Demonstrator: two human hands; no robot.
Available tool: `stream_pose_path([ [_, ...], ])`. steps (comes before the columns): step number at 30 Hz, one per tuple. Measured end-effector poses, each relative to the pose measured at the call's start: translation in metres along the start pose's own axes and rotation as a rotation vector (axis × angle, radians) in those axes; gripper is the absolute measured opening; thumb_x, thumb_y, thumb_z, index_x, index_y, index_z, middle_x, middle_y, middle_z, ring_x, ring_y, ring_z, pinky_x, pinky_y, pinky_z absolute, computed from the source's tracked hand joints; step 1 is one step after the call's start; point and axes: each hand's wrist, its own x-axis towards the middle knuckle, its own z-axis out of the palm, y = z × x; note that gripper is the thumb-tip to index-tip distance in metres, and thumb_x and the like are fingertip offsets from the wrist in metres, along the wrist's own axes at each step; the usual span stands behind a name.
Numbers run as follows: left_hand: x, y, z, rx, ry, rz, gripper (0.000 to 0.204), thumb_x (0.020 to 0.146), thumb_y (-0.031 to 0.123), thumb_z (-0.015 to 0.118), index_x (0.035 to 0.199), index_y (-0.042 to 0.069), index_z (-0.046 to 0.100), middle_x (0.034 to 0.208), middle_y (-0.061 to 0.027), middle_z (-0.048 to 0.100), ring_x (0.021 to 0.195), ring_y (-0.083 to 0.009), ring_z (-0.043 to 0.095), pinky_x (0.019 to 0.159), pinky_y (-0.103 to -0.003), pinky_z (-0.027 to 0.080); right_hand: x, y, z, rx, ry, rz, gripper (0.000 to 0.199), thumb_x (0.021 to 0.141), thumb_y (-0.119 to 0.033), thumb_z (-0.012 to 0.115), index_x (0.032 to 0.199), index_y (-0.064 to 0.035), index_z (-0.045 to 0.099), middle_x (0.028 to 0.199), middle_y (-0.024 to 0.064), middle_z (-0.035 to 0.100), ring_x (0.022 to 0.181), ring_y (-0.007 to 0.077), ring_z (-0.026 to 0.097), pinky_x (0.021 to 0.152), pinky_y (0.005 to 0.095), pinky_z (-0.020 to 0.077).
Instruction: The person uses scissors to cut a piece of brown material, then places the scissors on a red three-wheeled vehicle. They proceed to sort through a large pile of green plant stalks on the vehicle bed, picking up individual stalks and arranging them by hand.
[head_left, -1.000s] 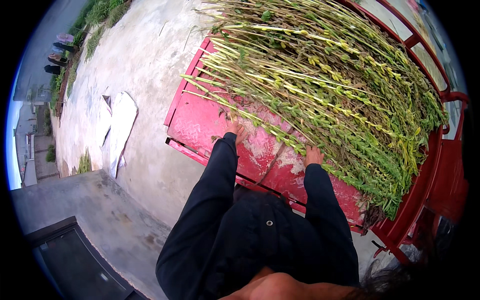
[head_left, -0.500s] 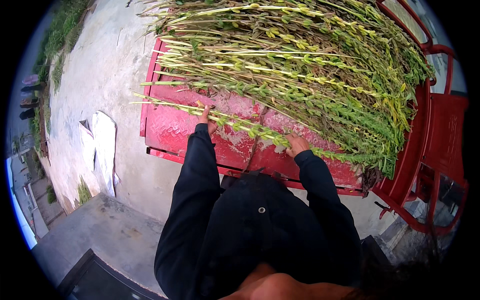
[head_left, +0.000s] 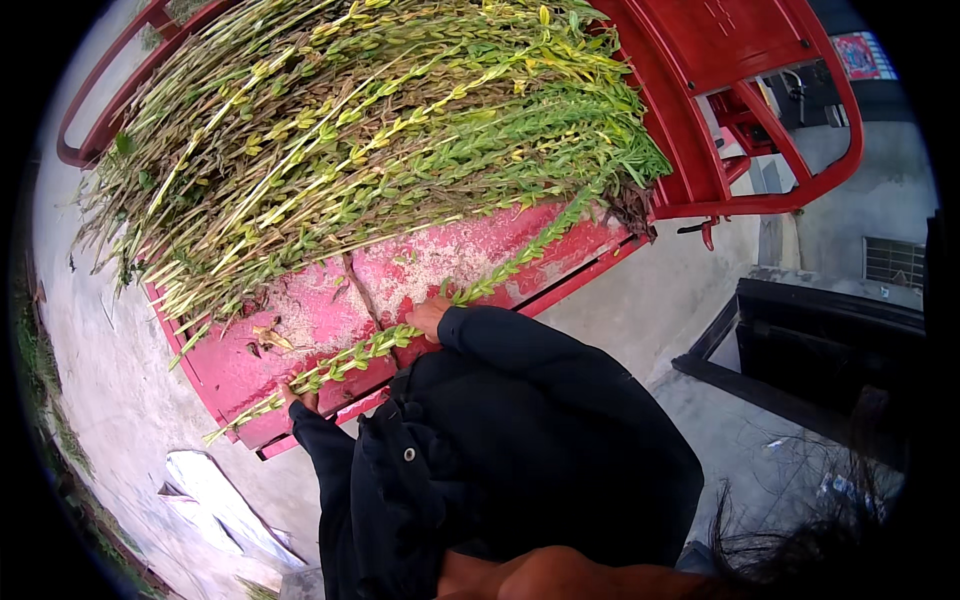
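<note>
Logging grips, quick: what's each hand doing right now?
Left hand: closed, holding the leafy stalks near their cut ends.
Right hand: closed, holding the same stalks farther along.

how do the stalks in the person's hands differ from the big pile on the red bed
The held stalks form a thin bunch; the pile is broad and thick. The held stalks look mostly green; the pile mixes green, yellow and brown. The left hand and right hand grip the held stalks; neither touches the pile. Both have leafy tips toward the right.
</note>
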Motion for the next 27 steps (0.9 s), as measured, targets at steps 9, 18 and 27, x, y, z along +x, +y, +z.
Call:
stream_pose_path([
  [9,-0.022,-0.029,0.037,-0.083,0.101,-0.124,0.03,0.084,0.038,0.053,0.093,0.009,0.053,0.094,-0.0086,0.057,0.09,-0.0311,0.051,0.08,-0.058,0.038,0.014,0.042,0.042,-0.055,0.083,0.108,0.032,0.061,-0.008,0.063,0.092,-0.0087,0.055,0.09,0.0121,0.058,0.087,0.0309,0.055,0.071,0.0437,0.0447],
  [18,0.024,-0.044,0.002,0.364,0.171,-0.069,0.056,0.077,0.039,0.062,0.118,0.004,0.046,0.113,-0.0127,0.054,0.1,-0.0308,0.054,0.084,-0.042,0.042,0.011,0.033,0.046,-0.155,0.146,0.122,0.022,0.068,-0.01,0.055,0.09,-0.0082,0.056,0.09,0.0105,0.057,0.09,0.0277,0.054,0.072,0.0413,0.0427],
  [27,0.029,-0.056,-0.031,1.092,0.571,0.347,0.068,0.069,0.04,0.07,0.118,0.0,0.045,0.108,-0.0172,0.056,0.095,-0.0309,0.056,0.08,-0.038,0.044,-0.025,0.03,0.018,-0.098,0.34,0.327,0.046,0.068,-0.021,0.065,0.111,-0.0107,0.05,0.114,0.0129,0.045,0.103,0.0291,0.045,0.082,0.0444,0.0381],
])
